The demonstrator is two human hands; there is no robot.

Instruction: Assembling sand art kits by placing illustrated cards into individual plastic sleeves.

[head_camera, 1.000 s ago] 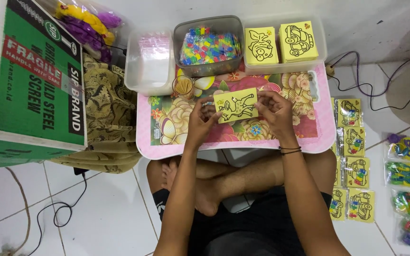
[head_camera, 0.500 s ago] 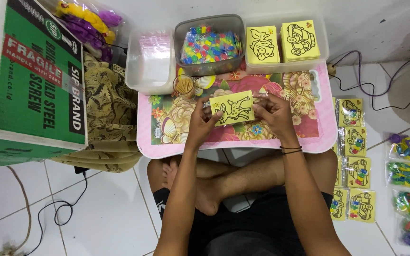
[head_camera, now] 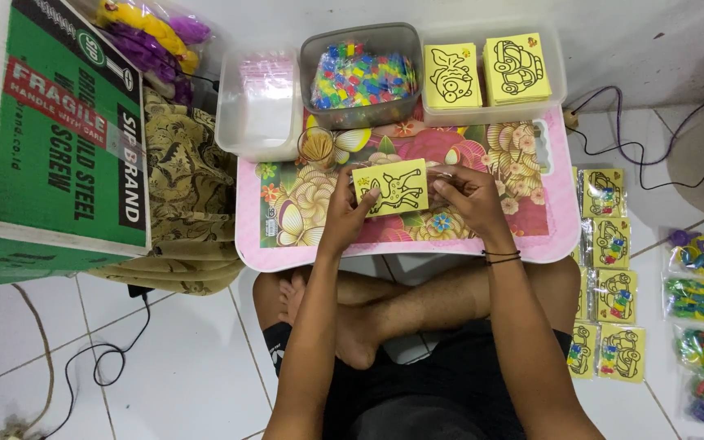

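Person seated cross-legged on white tiled floor behind low pink floral table (head_camera: 523, 236). Landmark: the table. Far left of it, green-and-white cardboard box (head_camera: 50, 147); patterned brown cloth (head_camera: 185, 204) between box and table. At table's back edge, left to right: clear tub of plastic sleeves (head_camera: 258, 106), tub of small bright pieces (head_camera: 360, 77), tray with two stacks of yellow picture cards (head_camera: 486, 73). Over table centre, left hand (head_camera: 344, 208) pinches left edge of yellow card with animal outline (head_camera: 391, 187); right hand (head_camera: 466, 195) pinches its right edge. Right of table, bagged card packets (head_camera: 609, 277) in rows on floor.
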